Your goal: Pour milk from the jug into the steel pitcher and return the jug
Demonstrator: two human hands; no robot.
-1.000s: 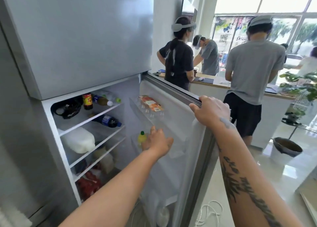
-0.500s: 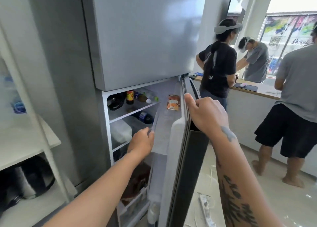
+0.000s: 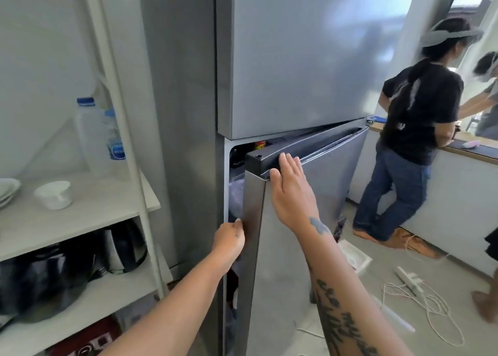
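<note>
So the step here looks like shutting the lower fridge door (image 3: 310, 248), which sits centre frame and is ajar, with a narrow gap showing along its left edge. My guess is the jug is already back inside, but honestly I can't see it or the steel pitcher anywhere in this shot, so don't quote me.

To do it well: push flat and even with the palm up high, and get the other fingers clear of that gap before the seal meets the cabinet. Pinched fingers are the obvious risk. A steady push should be better than a slam, since the bottles on the shelves inside could rattle or tip.

Grips: the right hand (image 3: 292, 194) is spread flat, fingers straight and close together, palm on the door's front face near its top left corner, fingertips reaching the dark top edge. It's holding nothing, just pressing. The left hand (image 3: 229, 241), lower centre, is loosely curled with fingertips touching the door's left side edge right at the gap. No object in it either, as far as I can tell.

A white shelf unit (image 3: 80, 213) stands at the left of frame.
</note>
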